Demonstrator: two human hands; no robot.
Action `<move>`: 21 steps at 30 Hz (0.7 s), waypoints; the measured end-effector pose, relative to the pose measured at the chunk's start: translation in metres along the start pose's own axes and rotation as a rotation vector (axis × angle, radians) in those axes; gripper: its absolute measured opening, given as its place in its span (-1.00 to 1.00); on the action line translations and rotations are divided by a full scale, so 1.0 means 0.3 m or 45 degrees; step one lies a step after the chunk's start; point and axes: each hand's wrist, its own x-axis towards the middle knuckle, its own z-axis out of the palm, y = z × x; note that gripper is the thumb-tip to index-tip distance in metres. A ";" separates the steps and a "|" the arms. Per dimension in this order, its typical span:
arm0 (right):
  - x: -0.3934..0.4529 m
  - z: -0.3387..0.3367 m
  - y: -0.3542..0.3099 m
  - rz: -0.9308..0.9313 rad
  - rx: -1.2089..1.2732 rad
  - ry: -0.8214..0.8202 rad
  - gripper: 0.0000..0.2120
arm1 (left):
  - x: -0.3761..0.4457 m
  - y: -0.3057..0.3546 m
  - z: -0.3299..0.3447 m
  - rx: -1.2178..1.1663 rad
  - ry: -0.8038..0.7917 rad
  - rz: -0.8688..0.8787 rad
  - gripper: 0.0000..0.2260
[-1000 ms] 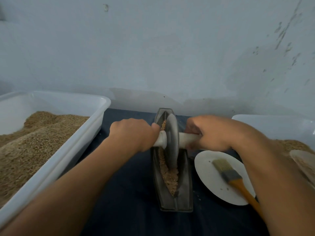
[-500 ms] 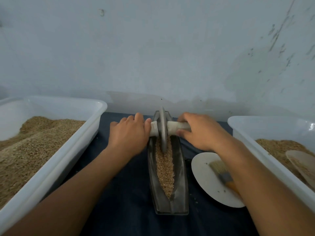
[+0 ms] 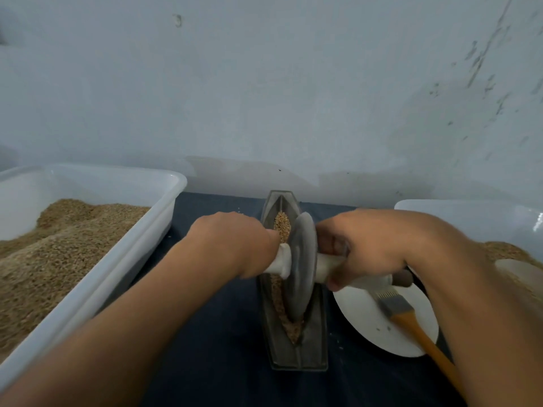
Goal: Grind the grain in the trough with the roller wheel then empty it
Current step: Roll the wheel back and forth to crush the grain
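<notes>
Two white tubs flanked the scene; the left tub (image 3: pixel 97 277) at nine o'clock held heaped grain. The left hand (image 3: pixel 235 242) curled round one end of the roller wheel's (image 3: pixel 299 268) pale handle, the wheel standing in the grey trough (image 3: pixel 296 351) of grain (image 3: pixel 282 227) at centre, the right hand (image 3: pixel 370 245) gripping the other end. At four o'clock a brush (image 3: pixel 408 315) lay on a white plate (image 3: pixel 367 318), before the right tub (image 3: pixel 470 212).

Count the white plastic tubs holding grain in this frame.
2. One tub sits left of the trough, heaped with grain. The other tub is at the right edge behind the right forearm, only partly in view. More could lie outside the frame.
</notes>
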 end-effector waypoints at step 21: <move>0.169 0.102 0.098 0.110 0.052 0.557 -0.76 | 0.041 -0.021 0.044 -0.296 0.524 -0.174 -0.83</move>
